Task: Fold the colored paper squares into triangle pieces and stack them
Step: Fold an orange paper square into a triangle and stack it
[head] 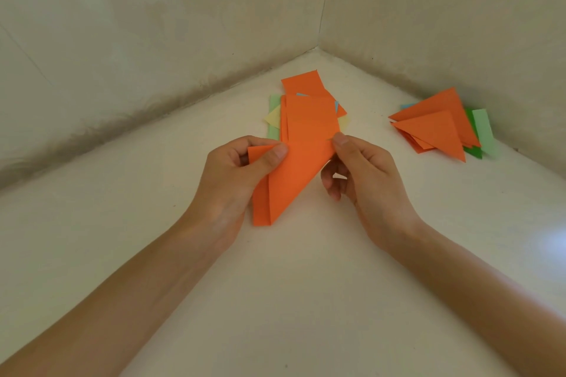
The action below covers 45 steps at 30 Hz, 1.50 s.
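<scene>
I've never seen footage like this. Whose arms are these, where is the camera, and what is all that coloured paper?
There is no machine here. These are a person's two bare arms, filmed by one wide-angle camera worn on the head and looking down, which is why the arms reach in from the bottom edge. The left hand and right hand both pinch a partly folded orange sheet. Behind it, on the pale surface, lies a pile of flat sheets, orange on top, with green, yellow and blue edges peeking out. To the right, close to the wall, sits a stack of folded triangles, mostly orange, with green and blue paper under and beside it.
</scene>
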Each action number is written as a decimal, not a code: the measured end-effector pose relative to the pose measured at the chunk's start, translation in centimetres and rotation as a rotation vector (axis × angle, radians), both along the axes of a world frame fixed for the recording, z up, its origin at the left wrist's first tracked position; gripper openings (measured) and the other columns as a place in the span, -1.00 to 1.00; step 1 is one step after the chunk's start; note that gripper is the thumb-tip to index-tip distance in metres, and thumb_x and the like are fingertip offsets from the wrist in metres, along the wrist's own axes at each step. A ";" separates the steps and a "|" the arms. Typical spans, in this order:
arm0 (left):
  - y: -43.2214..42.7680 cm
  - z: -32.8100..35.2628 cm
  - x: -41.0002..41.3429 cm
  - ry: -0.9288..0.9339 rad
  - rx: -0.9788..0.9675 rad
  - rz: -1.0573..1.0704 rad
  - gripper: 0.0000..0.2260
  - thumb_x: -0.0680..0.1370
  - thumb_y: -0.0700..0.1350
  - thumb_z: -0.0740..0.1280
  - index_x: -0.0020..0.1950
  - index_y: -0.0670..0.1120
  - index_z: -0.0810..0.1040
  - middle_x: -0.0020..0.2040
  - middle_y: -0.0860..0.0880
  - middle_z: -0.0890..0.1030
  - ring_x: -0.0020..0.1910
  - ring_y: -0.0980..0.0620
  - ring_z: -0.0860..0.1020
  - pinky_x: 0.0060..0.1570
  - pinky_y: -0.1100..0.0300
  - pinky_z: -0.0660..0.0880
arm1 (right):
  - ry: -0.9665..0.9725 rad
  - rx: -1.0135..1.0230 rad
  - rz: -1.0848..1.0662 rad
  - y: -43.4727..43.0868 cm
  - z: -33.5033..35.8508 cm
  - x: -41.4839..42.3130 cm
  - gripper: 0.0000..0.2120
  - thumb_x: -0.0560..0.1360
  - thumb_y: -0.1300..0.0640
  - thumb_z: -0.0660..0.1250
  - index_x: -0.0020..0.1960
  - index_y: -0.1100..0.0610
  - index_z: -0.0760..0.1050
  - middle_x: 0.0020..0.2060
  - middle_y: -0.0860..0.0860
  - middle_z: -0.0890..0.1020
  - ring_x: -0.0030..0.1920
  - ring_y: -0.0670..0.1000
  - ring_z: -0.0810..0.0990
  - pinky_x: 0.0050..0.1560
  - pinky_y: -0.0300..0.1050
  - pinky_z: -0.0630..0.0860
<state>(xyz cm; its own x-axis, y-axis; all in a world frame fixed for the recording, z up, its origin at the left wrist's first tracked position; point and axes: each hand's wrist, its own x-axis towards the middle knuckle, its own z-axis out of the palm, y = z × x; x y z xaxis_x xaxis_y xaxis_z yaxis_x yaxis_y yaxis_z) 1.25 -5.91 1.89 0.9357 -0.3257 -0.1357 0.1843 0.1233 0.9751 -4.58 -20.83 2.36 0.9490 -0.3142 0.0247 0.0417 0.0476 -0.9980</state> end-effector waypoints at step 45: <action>-0.9 0.2 -0.9 -0.174 0.073 0.069 -0.88 0.53 -0.19 0.35 -0.21 -0.13 0.52 -0.24 -0.14 0.49 -0.26 0.06 0.41 -0.22 0.24 0.37 | 0.051 -0.102 0.145 0.3 -0.9 -0.4 -0.71 0.59 0.10 0.21 -0.24 0.23 0.47 -0.33 0.06 0.36 -0.28 0.02 0.26 -0.25 -0.09 0.21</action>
